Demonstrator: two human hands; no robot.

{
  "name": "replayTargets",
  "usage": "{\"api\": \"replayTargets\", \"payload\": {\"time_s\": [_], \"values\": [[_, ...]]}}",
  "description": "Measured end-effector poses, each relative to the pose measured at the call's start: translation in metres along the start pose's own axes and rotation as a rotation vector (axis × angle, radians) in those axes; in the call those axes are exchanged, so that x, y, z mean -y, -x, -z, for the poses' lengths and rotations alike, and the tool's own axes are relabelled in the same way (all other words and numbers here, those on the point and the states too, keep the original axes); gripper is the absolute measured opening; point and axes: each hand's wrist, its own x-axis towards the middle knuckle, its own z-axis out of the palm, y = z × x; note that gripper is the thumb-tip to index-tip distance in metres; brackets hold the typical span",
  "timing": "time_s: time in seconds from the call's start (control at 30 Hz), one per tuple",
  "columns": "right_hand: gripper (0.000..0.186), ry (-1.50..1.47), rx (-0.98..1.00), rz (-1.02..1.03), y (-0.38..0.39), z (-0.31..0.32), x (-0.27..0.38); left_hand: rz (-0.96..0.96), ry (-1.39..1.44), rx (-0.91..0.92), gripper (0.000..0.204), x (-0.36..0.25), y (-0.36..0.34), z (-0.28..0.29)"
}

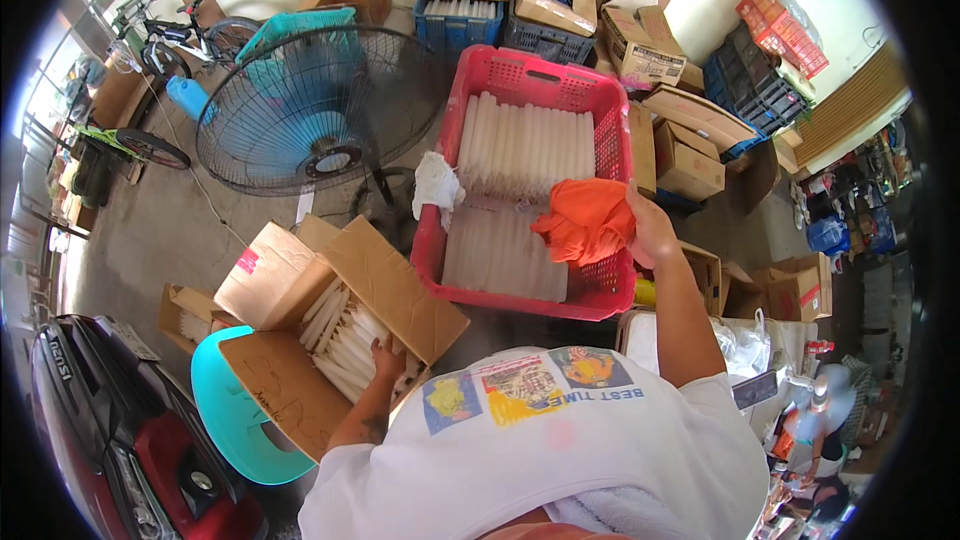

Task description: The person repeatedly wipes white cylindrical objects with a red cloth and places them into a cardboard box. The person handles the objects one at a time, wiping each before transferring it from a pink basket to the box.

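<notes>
- Our left hand point(387, 357) reaches into the cardboard box point(330, 340), fingers curled on white tubes point(345, 340).
- Our right hand point(648, 230) grips an orange cloth point(588, 220) over the red crate point(520, 80).

Crate point(520, 80) right of carton point(330, 310), behind

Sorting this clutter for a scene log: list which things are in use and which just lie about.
In use: left hand in cardboard box of white tubes; right hand holding orange cloth; red crate.

Lying about: fan, bicycle, blue crates.
</notes>
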Motion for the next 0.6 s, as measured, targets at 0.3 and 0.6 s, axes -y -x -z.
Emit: {"api": "replayTargets", "payload": {"time_s": [0.3,0.6], "values": [[0.055,-0.539,-0.126,0.210,-0.026,-0.016,-0.003,-0.907,0.090,-0.665,0.038,-0.263,0.031,0.183],[0.051,-0.427,-0.104,-0.027,-0.117,0.033,-0.123,-0.737,-0.207,-0.221,0.047,-0.500,-0.106,0.035]]}}
